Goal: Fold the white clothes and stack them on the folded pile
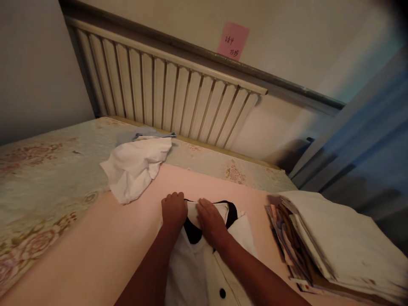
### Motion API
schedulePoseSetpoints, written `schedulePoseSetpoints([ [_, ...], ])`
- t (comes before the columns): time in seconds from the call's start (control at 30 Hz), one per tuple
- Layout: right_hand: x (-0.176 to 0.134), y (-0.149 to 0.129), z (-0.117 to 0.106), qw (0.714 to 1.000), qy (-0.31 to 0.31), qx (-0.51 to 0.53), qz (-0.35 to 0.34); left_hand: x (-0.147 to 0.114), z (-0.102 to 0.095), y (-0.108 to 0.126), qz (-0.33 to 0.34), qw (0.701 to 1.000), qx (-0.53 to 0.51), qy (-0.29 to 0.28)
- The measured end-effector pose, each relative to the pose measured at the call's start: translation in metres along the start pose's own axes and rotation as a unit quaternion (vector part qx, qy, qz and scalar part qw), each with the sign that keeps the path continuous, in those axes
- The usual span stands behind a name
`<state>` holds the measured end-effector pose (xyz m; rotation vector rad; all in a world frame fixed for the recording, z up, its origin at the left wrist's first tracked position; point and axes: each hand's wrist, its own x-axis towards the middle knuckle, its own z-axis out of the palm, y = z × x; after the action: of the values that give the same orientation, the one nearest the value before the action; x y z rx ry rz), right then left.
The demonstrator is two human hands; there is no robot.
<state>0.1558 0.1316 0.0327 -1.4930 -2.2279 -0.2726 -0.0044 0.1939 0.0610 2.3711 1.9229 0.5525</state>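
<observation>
A cream-white garment (204, 267) with a black-trimmed neckline and a dark round button lies spread in front of me, its neck end pointing away. My left hand (174, 210) has its fingers curled over the garment's top edge, at the left of the neckline. My right hand (212, 223) lies flat across the neck opening, its fingers stretched out and together. The lower part of the garment runs out of view between my forearms.
A pink sheet (79, 246) covers part of a flowered tabletop or bed cover (41, 187). A crumpled white cloth (137, 165) lies at the back left. Folded cloths (344, 238) are stacked at right. Behind stand a radiator (165, 93) and a blue curtain (366, 140).
</observation>
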Motion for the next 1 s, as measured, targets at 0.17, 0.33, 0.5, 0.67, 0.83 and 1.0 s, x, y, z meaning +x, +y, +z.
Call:
schedulePoseSetpoints([
  [0.17,-0.006,-0.01,0.003,0.996,-0.07,0.036,0.029,0.0,-0.003,0.001,-0.003,1.0,-0.02,-0.004],
  [0.33,-0.002,-0.013,-0.002,0.995,-0.089,0.03,0.044,0.0,-0.01,0.005,-0.032,0.998,-0.044,0.009],
  [0.5,-0.003,-0.013,-0.002,0.995,-0.087,0.026,0.039,-0.001,-0.03,0.015,-0.017,0.997,-0.051,0.046],
  [0.67,-0.004,-0.011,0.003,0.997,-0.066,0.026,0.035,-0.005,-0.069,0.02,0.032,0.993,-0.113,0.028],
  [0.83,-0.005,-0.012,0.005,0.998,-0.052,0.023,0.034,-0.048,-0.099,-0.016,-0.007,0.977,-0.211,-0.013],
  [1.0,-0.006,-0.013,0.002,0.998,-0.049,0.017,0.033,-0.116,-0.082,-0.069,-0.11,0.968,-0.217,-0.053],
])
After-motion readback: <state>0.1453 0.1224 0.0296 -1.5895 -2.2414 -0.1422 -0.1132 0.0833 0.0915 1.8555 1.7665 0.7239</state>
